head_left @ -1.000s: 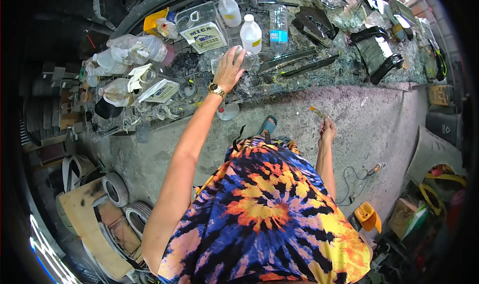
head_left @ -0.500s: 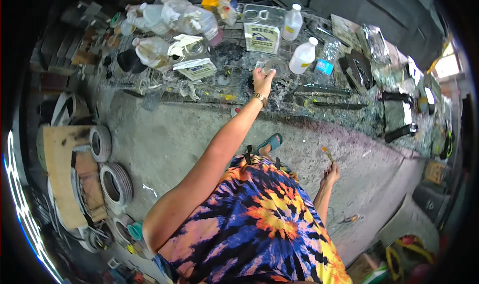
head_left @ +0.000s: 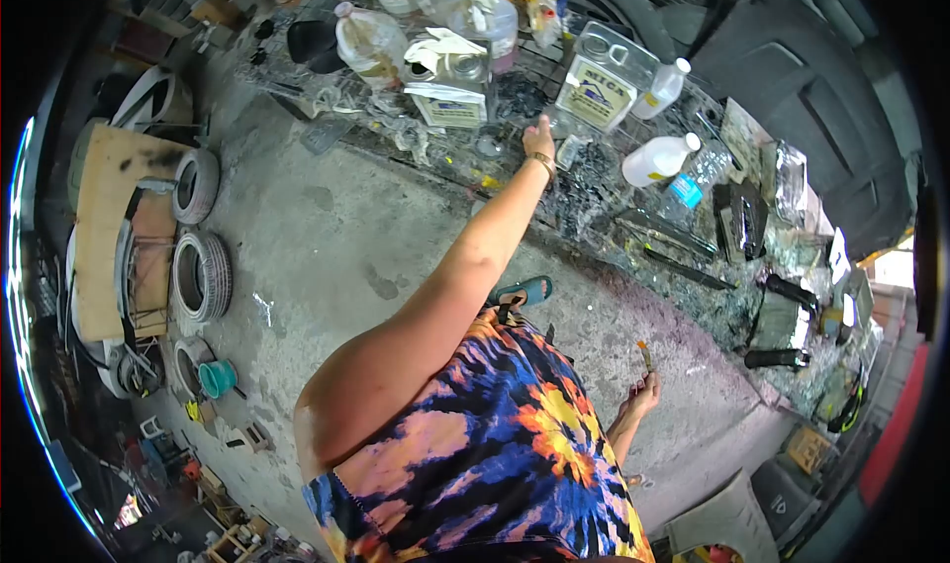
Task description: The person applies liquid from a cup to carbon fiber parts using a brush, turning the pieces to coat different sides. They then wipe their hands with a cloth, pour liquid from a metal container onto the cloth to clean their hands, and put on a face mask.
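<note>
My left hand [head_left: 539, 140], with a watch on its wrist, reaches across the cluttered workbench [head_left: 465, 172]. Its fingers are closed at the edge of a clear plastic cup [head_left: 562, 125], which is partly hidden. Just behind it stands a metal can labelled MICA [head_left: 597, 95]; to the left is a second metal can [head_left: 447, 106] with a white cloth [head_left: 447, 48] on top. Low on the right, over the floor, my right hand [head_left: 641, 397] grips a thin paintbrush [head_left: 645, 357] with its orange tip pointing up.
White bottles [head_left: 661, 160] and a clear bottle with a blue label [head_left: 683, 191] stand or lean right of the cans. Cloudy jugs [head_left: 371, 44] crowd the far left. Dark strips [head_left: 688, 268] lie along the front edge. Tires [head_left: 201, 278] and a cardboard sheet [head_left: 119, 217] are at left.
The view has turned, so the bench now slants down to the right. My left hand has shifted left along the bench, past a small rectangular piece. My right hand still grips the paintbrush.
</note>
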### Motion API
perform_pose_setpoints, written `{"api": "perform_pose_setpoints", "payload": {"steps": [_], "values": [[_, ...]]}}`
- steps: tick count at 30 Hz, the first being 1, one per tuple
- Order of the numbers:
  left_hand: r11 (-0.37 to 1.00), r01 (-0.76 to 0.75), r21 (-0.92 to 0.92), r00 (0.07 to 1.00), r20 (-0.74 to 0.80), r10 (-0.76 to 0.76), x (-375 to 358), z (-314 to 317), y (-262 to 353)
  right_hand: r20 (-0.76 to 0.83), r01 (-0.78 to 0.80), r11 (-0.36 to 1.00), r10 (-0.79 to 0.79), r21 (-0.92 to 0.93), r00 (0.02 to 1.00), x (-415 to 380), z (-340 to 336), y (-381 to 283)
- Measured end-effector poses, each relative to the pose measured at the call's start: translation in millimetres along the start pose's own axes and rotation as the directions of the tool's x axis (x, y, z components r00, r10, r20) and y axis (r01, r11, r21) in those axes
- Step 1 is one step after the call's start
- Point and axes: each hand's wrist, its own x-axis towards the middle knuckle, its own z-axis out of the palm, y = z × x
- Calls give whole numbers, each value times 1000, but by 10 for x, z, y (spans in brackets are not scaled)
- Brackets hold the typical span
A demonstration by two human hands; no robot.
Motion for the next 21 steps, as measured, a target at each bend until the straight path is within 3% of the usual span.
{"api": "perform_pose_setpoints", "payload": {"steps": [1,3,5,7,9,11,13,14,16,17,18,19,21], "values": [[1000,-1,-18,1000,-22,1,-72,2,37,17,3,999,-3,-35,1000,3,48,-38],[989,-28,146,995,99,13,-133,-105,98,42,-25,997,28,-72,999,26,173,-84],[907,-249,339,966,158,206,-209,-216,-59,127,49,989,-31,-138,991,59,307,-94],[895,-347,281,891,396,221,-466,-576,24,171,57,986,-30,-156,985,-21,567,-220],[893,-336,300,810,576,111,-867,-1098,380,252,151,967,-97,-203,963,-76,844,-258],[839,-342,424,797,603,20,-892,-1731,421,323,175,961,-100,-213,941,-174,1128,-267],[868,-219,446,831,552,-74,-601,-2498,41,456,271,927,-130,-258,881,-234,1456,-331],[729,-203,654,887,439,-147,-480,-2946,-80,524,288,924,-120,-252,843,-311,1634,-404],[667,-39,744,913,297,-278,-307,-3905,-296,606,332,914,-132,-231,784,-403,1985,-443],[476,-137,869,942,263,-209,-198,-4492,-446,676,376,903,-147,-206,722,-462,2175,-454],[404,41,914,952,87,-294,-130,-5038,-589,719,386,907,-153,-171,678,-556,2352,-480],[577,288,764,915,-41,-402,-454,-5170,-253,759,392,909,-155,-141,633,-622,2549,-494],[179,531,828,758,-370,-537,-306,-5844,-473,799,373,918,-121,-136,589,-803,2925,-552]]}}
